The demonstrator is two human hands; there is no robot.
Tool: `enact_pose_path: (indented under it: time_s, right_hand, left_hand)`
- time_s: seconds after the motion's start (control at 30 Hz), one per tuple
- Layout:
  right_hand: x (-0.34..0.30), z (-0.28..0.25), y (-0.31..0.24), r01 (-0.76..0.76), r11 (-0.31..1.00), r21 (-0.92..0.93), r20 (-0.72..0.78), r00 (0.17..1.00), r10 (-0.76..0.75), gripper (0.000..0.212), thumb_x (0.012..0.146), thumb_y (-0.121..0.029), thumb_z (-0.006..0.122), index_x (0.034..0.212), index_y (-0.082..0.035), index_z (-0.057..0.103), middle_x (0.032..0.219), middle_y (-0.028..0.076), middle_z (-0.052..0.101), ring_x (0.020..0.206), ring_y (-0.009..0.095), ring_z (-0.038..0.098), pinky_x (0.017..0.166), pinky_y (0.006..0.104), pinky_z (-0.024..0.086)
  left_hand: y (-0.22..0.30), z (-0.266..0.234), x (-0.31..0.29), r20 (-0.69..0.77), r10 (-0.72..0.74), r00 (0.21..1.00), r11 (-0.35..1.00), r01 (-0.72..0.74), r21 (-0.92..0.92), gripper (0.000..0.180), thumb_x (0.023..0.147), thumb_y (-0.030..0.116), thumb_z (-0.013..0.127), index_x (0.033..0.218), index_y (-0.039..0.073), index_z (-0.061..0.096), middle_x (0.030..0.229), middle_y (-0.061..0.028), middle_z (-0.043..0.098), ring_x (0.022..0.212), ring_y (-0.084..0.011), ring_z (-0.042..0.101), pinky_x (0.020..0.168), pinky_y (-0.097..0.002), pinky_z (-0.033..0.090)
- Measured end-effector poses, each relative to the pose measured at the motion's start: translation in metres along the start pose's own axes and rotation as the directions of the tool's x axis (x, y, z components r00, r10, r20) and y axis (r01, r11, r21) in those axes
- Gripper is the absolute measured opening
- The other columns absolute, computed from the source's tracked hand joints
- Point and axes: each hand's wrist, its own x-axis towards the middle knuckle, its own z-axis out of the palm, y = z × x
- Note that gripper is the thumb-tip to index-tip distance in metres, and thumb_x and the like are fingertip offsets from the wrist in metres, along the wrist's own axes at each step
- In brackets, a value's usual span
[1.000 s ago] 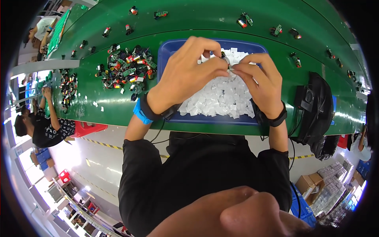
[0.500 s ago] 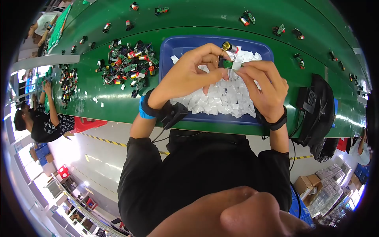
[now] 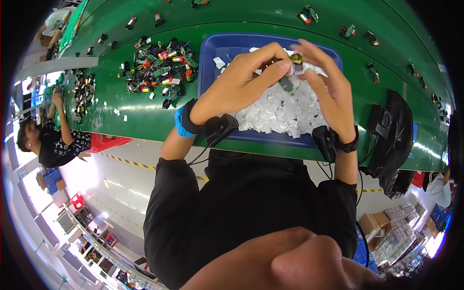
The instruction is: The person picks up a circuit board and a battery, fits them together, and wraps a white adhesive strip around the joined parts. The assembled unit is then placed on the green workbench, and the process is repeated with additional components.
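Note:
Over a blue tray (image 3: pixel 209 77) of small white paper-like pieces (image 3: pixel 270 111), my left hand (image 3: pixel 246 79) pinches a circuit board assembly between thumb and fingers. Its small green board (image 3: pixel 286 86) hangs below my fingertips. A short cylinder (image 3: pixel 296 60) with a yellowish end stands up beside them and appears to belong to it. My right hand (image 3: pixel 331 89) is just right of the cylinder, thumb and fingers apart, slightly blurred. Whether its fingertips touch the cylinder is hard to make out.
A pile of similar board assemblies (image 3: pixel 162 65) lies left of the tray on the green table (image 3: pixel 159 123). More are scattered along the far side and right. A black bag-like thing (image 3: pixel 394 130) sits at right. Another person (image 3: pixel 53 140) works at far left.
My right hand has let go of the white piece at the board, and its fingers have spread. The cylinder has swung nearer, and the board now hangs lower in my left hand.

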Motion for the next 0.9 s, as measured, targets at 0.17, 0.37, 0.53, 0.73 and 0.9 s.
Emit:
enact_pose_path:
  time_s: [0.17, 0.37, 0.53, 0.73, 0.9]
  right_hand:
    - [-0.007, -0.012, -0.002, -0.162, 0.987, 0.004, 0.245, 0.957, 0.156, 0.028, 0.091, -0.002, 0.068, 0.119, -0.001, 0.065, 0.114, 0.007, 0.066, 0.101, 0.013, 0.063, 0.080, 0.0282, 0.055]
    - [-0.007, -0.006, -0.005, -0.028, 0.998, -0.056, 0.113, 0.993, 0.034, 0.028, 0.087, 0.001, 0.072, 0.115, -0.001, 0.067, 0.109, 0.007, 0.066, 0.097, 0.014, 0.064, 0.080, 0.0280, 0.053]
    - [-0.005, -0.009, -0.008, -0.039, 0.999, 0.026, 0.128, 0.991, 0.035, 0.027, 0.084, 0.003, 0.073, 0.111, -0.001, 0.069, 0.104, 0.007, 0.065, 0.094, 0.014, 0.063, 0.078, 0.0268, 0.052]
    - [-0.008, -0.008, -0.007, 0.081, 0.996, -0.040, 0.171, 0.983, -0.073, 0.028, 0.081, 0.005, 0.076, 0.107, 0.000, 0.068, 0.102, 0.007, 0.063, 0.093, 0.014, 0.061, 0.080, 0.0279, 0.051]
    - [-0.009, -0.009, -0.002, 0.122, 0.992, -0.039, 0.142, 0.983, -0.116, 0.026, 0.078, 0.007, 0.077, 0.099, 0.000, 0.064, 0.101, 0.008, 0.063, 0.094, 0.016, 0.060, 0.084, 0.0306, 0.049]
  left_hand:
    - [0.003, 0.002, -0.005, 0.015, 0.049, 0.999, 0.967, -0.051, 0.251, 0.015, 0.098, 0.020, 0.059, 0.105, 0.006, 0.057, 0.066, -0.0045, 0.054, 0.058, -0.0118, 0.051, 0.052, -0.0301, 0.039]
    - [0.009, 0.015, -0.009, -0.115, 0.026, 0.993, 0.900, 0.027, 0.435, 0.013, 0.098, 0.011, 0.059, 0.107, 0.004, 0.053, 0.073, 0.0011, 0.056, 0.062, -0.0043, 0.046, 0.053, -0.0225, 0.036]
    - [0.002, 0.008, -0.008, -0.051, 0.029, 0.998, 0.955, -0.013, 0.298, 0.016, 0.094, 0.009, 0.061, 0.107, 0.005, 0.052, 0.064, -0.0028, 0.055, 0.053, -0.0106, 0.049, 0.050, -0.0262, 0.036]
    - [0.006, 0.019, -0.010, -0.206, 0.044, 0.977, 0.903, 0.049, 0.426, 0.012, 0.091, 0.010, 0.061, 0.099, 0.007, 0.053, 0.062, -0.0053, 0.056, 0.049, -0.0180, 0.052, 0.048, -0.0296, 0.038]
    - [0.002, 0.016, -0.006, -0.090, 0.258, 0.962, 0.869, -0.191, 0.456, 0.013, 0.093, 0.011, 0.062, 0.105, 0.006, 0.057, 0.072, -0.0051, 0.061, 0.053, -0.0137, 0.053, 0.049, -0.0300, 0.041]
